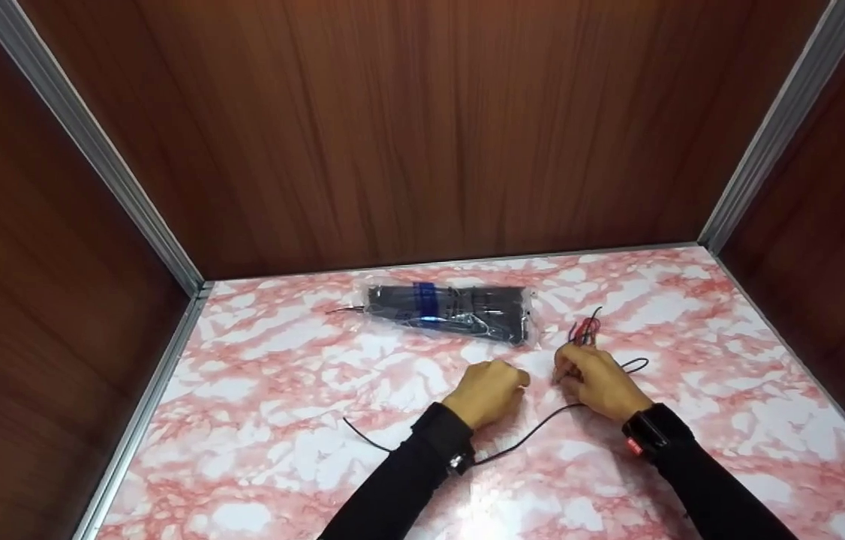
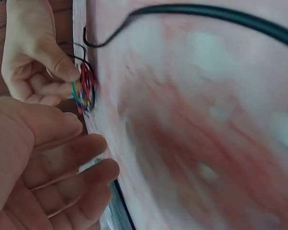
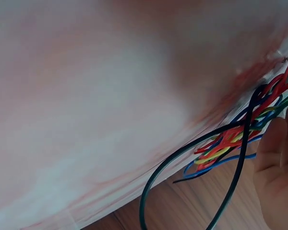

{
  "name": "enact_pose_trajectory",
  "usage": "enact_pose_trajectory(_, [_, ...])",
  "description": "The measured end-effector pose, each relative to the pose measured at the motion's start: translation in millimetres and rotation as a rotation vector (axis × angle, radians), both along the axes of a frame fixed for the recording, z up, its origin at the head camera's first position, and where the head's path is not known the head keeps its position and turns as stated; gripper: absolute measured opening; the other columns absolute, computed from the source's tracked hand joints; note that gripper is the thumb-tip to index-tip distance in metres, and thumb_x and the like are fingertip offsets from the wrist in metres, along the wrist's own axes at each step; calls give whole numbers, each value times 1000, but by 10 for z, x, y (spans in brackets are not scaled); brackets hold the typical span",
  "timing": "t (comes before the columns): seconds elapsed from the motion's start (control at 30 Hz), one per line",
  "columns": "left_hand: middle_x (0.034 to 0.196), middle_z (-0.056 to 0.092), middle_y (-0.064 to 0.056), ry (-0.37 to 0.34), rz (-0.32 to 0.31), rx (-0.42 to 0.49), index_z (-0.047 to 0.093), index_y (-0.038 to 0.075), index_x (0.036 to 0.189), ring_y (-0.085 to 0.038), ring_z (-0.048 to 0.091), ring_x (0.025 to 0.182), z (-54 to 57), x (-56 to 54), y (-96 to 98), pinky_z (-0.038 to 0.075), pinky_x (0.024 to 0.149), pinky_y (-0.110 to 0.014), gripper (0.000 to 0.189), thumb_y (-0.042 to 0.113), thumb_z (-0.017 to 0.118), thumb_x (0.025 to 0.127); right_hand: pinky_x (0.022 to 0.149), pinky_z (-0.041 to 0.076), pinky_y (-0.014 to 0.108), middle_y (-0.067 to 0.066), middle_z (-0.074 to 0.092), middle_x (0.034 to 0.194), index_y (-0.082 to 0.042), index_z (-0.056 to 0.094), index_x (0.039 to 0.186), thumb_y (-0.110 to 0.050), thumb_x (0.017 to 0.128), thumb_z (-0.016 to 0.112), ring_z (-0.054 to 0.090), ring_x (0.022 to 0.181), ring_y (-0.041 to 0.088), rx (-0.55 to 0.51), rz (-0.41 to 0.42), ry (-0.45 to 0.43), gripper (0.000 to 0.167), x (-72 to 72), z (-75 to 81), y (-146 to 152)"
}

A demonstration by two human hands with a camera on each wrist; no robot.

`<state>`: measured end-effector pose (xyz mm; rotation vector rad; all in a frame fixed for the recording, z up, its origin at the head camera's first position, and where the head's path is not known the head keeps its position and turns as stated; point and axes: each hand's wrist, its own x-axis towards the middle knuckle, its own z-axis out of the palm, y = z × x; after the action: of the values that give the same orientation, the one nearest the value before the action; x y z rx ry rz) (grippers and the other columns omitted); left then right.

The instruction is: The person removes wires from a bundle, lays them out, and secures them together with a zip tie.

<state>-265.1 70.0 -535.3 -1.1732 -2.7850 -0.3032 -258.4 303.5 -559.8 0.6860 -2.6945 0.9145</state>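
Note:
My right hand (image 1: pixel 601 384) is at the right of the table, its thumb and fingers pinching a bundle of coloured wires (image 1: pixel 586 332). Red, blue, yellow, green and black strands show in this bundle (image 3: pixel 225 141) in the right wrist view. A single black wire (image 1: pixel 535 433) runs from beside that hand leftward, passing beneath the left wrist. My left hand (image 1: pixel 488 391) hovers left of the right one; in the left wrist view its fingers (image 2: pixel 86 148) are loosely curled and hold nothing. The right palm hides part of the bundle.
Behind the hands lies a clear plastic bag (image 1: pixel 460 311) packed with black strips and a blue band. The red-and-white marbled table (image 1: pixel 265 390) is enclosed by brown wood-look panels (image 1: pixel 422 135) with metal corner rails (image 1: pixel 122 180).

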Motion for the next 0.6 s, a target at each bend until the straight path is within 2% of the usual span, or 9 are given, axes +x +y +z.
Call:
enact_pose_trajectory(0.17, [104,74,6,-102,-50,20,72,28,114,-12,69,88,29,-49,203,55,65,-28,32,13,64,87,73,57,28,-2,76,88,-13,56,97,2,81,73,73,83,13,-43,48,-26,28,50,-23,5])
enact_pose_trajectory(0.3, [109,73,6,-147,-63,13,71,33,118,-11,68,90,27,-81,295,53,63,-26,42,8,64,86,74,57,28,-3,76,90,-15,54,95,0,82,73,73,85,12,-37,46,-43,27,66,-14,12])
enact_pose_trajectory(0.5, [101,72,6,-194,-66,-60,71,28,107,-10,66,87,37,-167,404,52,66,-25,24,13,63,91,72,57,28,-3,75,86,-16,54,91,-3,81,75,73,85,13,-32,44,-14,26,82,2,51])
enact_pose_trajectory(0.6, [101,72,7,-210,-68,-120,72,29,108,-10,65,85,50,-224,440,52,67,-26,24,15,64,91,71,57,28,-5,75,85,-16,56,88,-2,79,77,72,83,11,-33,62,14,27,95,-15,63])
